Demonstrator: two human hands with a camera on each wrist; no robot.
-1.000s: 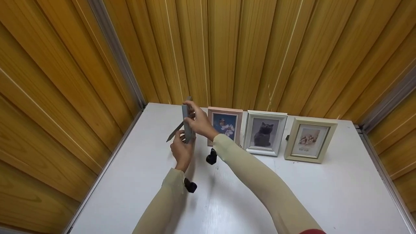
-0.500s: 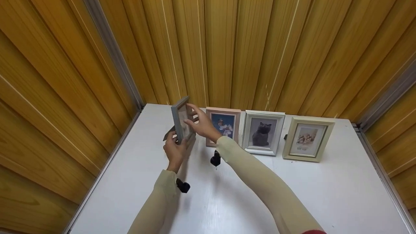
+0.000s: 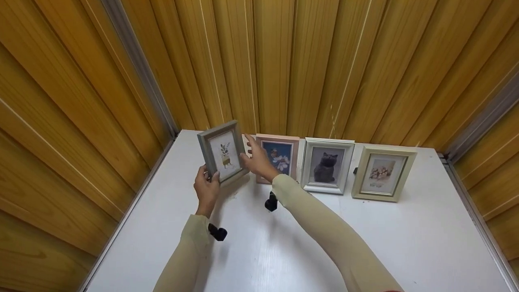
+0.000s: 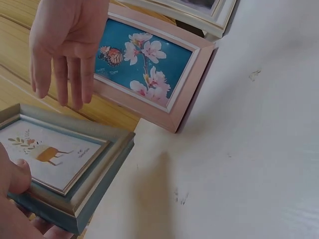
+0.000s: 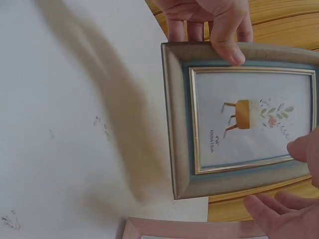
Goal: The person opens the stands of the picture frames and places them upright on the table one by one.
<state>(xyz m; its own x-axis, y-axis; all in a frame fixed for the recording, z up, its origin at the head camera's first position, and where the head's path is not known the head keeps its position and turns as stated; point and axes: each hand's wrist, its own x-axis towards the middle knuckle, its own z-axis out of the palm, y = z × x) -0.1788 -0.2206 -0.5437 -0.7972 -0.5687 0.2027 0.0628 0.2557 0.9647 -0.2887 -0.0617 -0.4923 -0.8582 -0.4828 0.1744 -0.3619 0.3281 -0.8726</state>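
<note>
A grey-blue picture frame point(image 3: 224, 156) with a potted-plant print is held up above the far left of the table, its front facing the head camera. My left hand point(image 3: 206, 190) grips its lower left edge, thumb on the front and fingers behind, as the right wrist view shows of the left hand point(image 5: 214, 17). Beside the frame's right edge is my right hand point(image 3: 258, 161); its fingers are extended and loose, with the thumb close to the edge. In the left wrist view the fingers of the right hand point(image 4: 70, 45) hang apart from the frame.
To the right stand a pink frame point(image 3: 295, 162) with blossoms, a white frame point(image 3: 326, 189) with a cat picture and a cream frame point(image 3: 377, 196) with a flower print. The white table point(image 3: 259, 251) ends at wood-panelled walls point(image 3: 279, 73) behind and on both sides.
The grey-blue frame has turned from edge-on to face the head camera, its picture now showing. My left hand has shifted left with it; the right hand has come off its front to the right edge.
</note>
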